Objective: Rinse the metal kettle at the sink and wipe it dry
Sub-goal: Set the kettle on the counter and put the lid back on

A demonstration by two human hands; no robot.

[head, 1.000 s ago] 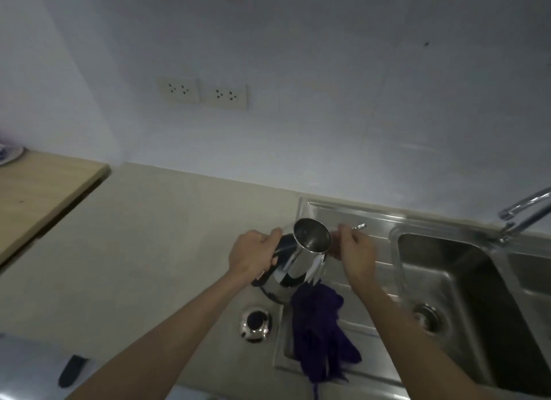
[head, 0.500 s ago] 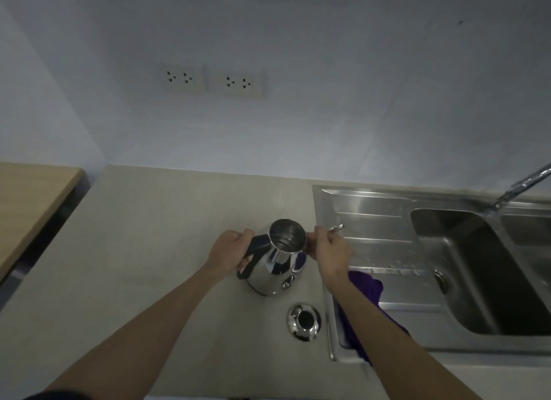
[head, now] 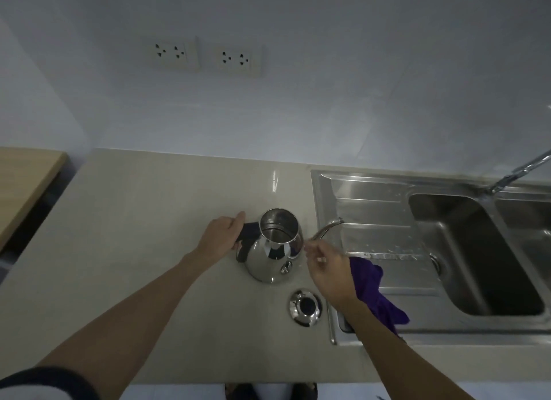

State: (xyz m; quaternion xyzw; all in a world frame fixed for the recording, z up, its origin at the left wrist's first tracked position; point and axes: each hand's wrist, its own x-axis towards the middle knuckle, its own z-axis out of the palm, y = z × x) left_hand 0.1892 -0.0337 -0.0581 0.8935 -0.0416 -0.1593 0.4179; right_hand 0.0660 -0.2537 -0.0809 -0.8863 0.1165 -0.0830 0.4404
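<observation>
The shiny metal kettle stands upright and lidless on the beige counter, just left of the sink. My left hand grips its black handle. Its thin curved spout points right over the drainboard. My right hand hovers just below the spout's base, fingers loose and slightly blurred, holding nothing. The kettle's round lid lies on the counter in front of the kettle. A purple cloth lies crumpled on the drainboard, partly under my right forearm.
The steel sink has a ribbed drainboard and a deep basin at right, with the tap above it. A wooden worktop sits at far left. Two wall sockets are above the counter.
The kettle came down from a tilted hold over the drainboard to stand on the counter. My right hand has slipped off the spout and drawn back toward me.
</observation>
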